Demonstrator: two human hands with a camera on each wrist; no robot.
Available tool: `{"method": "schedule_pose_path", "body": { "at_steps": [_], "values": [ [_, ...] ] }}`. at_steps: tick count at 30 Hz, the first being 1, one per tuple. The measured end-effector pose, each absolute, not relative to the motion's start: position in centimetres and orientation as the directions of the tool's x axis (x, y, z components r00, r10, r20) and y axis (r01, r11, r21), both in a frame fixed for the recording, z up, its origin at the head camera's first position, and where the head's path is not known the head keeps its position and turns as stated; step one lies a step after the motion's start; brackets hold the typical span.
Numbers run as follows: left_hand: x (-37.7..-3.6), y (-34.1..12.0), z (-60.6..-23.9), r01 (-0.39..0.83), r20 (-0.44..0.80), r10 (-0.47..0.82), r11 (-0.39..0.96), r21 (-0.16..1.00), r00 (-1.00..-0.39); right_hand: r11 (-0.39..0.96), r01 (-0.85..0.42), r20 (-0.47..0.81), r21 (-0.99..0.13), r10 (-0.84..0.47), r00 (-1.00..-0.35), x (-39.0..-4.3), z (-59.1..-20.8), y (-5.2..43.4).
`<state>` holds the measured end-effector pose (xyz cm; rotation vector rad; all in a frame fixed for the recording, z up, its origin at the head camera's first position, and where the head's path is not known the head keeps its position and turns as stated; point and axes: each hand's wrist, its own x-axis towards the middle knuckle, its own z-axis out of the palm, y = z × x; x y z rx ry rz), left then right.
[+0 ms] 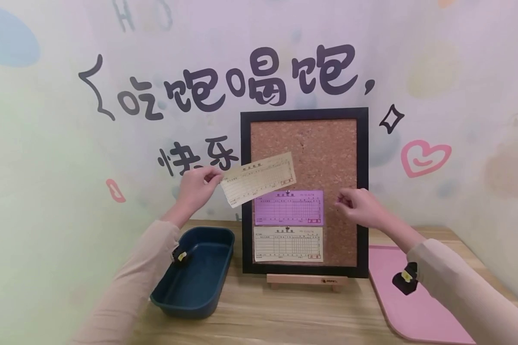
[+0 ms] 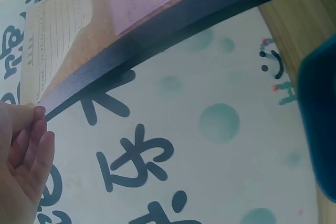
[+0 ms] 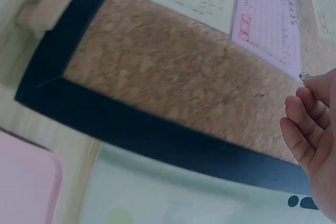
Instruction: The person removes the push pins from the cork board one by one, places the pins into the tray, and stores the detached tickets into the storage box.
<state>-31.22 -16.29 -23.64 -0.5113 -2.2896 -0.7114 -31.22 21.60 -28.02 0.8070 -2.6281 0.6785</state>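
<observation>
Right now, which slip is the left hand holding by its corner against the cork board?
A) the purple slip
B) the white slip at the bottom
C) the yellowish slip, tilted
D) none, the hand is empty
C: the left hand pinches the end of the tilted yellowish slip over the cork board, while the purple slip and the white slip hang pinned below it.

A cheerful eatery corner: pastel wall mural with food slogans, receipt-pinned cork board.
</observation>
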Motion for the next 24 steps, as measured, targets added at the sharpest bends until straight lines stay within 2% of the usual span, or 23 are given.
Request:
{"method": "schedule_pose_path", "body": {
  "at_steps": [6, 11, 14, 20, 24],
  "values": [
    [-30.4, -17.6, -25.1, 0.533, 0.673, 0.171, 0.757, 0.378, -0.719, 0.742, -0.572, 0.408, -0.350, -0.428, -0.806, -30.5, -29.6, 22.9],
    [-29.9, -18.6, -26.3, 0.560, 0.700, 0.180, 0.747, 0.360, -0.691, 0.757, -0.577, 0.439, -0.306, -0.426, -0.791, -29.8, -31.1, 23.3],
    [-29.6, -19.1, -26.9, 0.568, 0.712, 0.182, 0.745, 0.350, -0.678, 0.749, -0.582, 0.454, -0.317, -0.418, -0.787, -29.5, -31.8, 23.7],
    [-28.9, -20.1, -28.2, 0.539, 0.700, 0.151, 0.755, 0.374, -0.698, 0.729, -0.599, 0.473, -0.332, -0.420, -0.774, -28.8, -33.2, 25.0],
    [-28.2, -21.0, -29.4, 0.536, 0.715, 0.135, 0.758, 0.371, -0.686, 0.719, -0.619, 0.496, -0.316, -0.431, -0.754, -28.2, -34.2, 26.0]
  ]
}}
